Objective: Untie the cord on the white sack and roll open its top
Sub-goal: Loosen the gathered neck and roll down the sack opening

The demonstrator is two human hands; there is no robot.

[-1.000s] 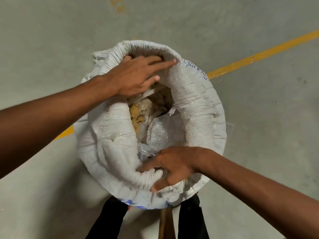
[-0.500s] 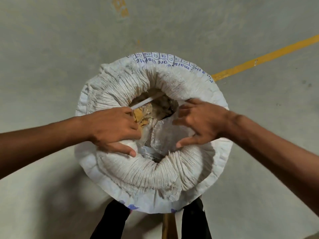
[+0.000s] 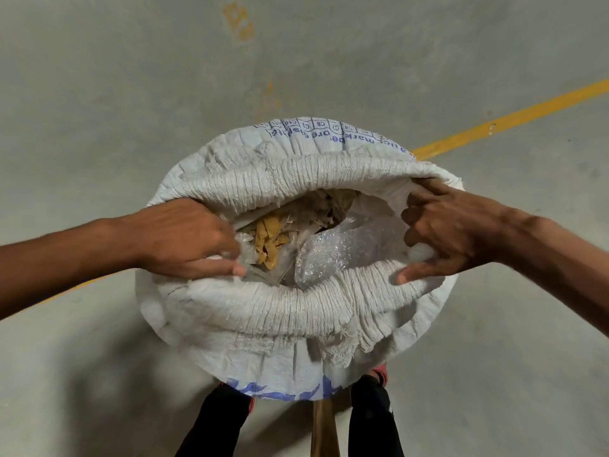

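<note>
The white sack [image 3: 280, 318] stands upright on the floor below me, its top rolled into a thick ribbed collar around a wide mouth. Blue print runs along its far and near sides. My left hand [image 3: 188, 239] grips the collar at the left of the mouth, fingers curled inside. My right hand [image 3: 441, 229] grips the collar at the right, thumb on the near roll. Inside the mouth lie tan paper scraps [image 3: 270, 239] and crumpled clear plastic [image 3: 336, 249]. No cord is visible.
Grey concrete floor [image 3: 131, 94] surrounds the sack, crossed by a yellow painted line [image 3: 514, 117] at the right. My legs in black trousers [image 3: 214, 423] stand just behind the sack's near side, with a brown strip [image 3: 324, 430] between them.
Both hands have moved outward to opposite sides of the collar and the mouth is stretched wider. The view has drawn closer to the sack.
</note>
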